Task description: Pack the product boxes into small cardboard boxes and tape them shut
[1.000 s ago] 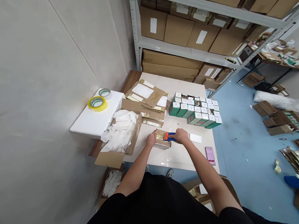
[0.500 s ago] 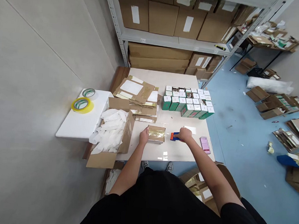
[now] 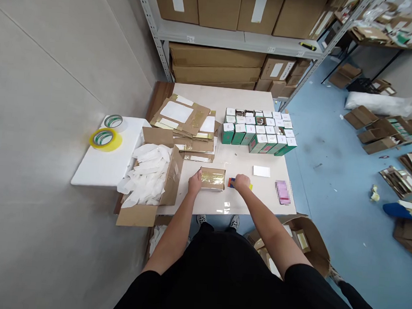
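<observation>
A small cardboard box with shiny tape across its top lies at the front of the table. My left hand grips its left end, the thumb near the top edge. Just right of the box, my right hand is closed around a tape dispenser with blue and orange parts. A bit of yellow shows on the hand's far side. The hand covers most of the dispenser. Beyond that hand a white slip lies flat, and a pink-screened phone is further right.
Flattened cartons are stacked at the back left. Several green-and-white boxes stand in rows at the back right. An open carton of white paper sits at the left, beside tape rolls. A carton stands below the right edge.
My right hand has moved left with the tape dispenser, closer to the box. The white slip is now fully uncovered. My left hand keeps its hold; the camera view has shifted slightly.
</observation>
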